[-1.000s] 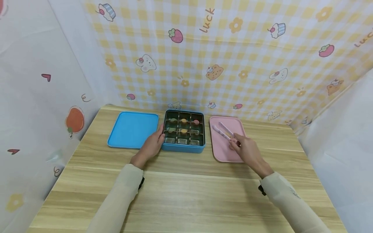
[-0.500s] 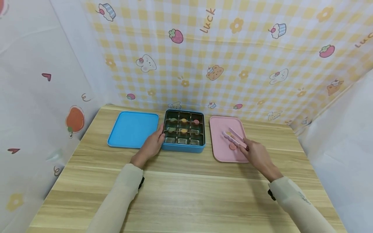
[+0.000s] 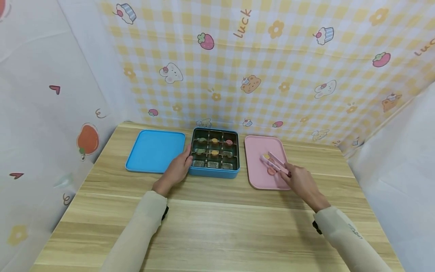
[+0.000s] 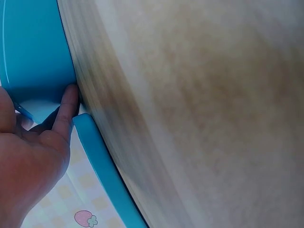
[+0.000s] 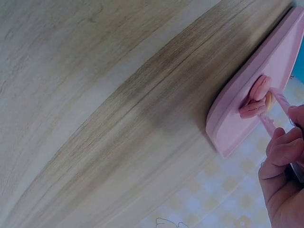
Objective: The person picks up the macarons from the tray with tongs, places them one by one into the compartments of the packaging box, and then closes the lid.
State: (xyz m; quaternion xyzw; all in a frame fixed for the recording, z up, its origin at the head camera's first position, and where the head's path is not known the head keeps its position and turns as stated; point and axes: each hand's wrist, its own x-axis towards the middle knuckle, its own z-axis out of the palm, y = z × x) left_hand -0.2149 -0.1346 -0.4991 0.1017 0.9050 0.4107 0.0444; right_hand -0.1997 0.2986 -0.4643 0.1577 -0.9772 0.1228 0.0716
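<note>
A blue box with a dark divided insert stands mid-table. Green, yellow and pink macarons sit in its far row; a green and a yellow macaron sit in the row below. My left hand rests against the box's left wall, with a finger stretched along it in the left wrist view. My right hand grips pale pink tongs over the pink tray. The tongs' tips stand on either side of a yellow macaron. Two pink macarons lie beside it on the tray.
A blue lid lies flat left of the box. The wooden table reaches back to a yellow checked cloth. White cloth walls stand at the sides.
The right hand has drawn the tongs right and toward me over the tray, then the tips have come around the yellow macaron. My left hand stays at the box.
</note>
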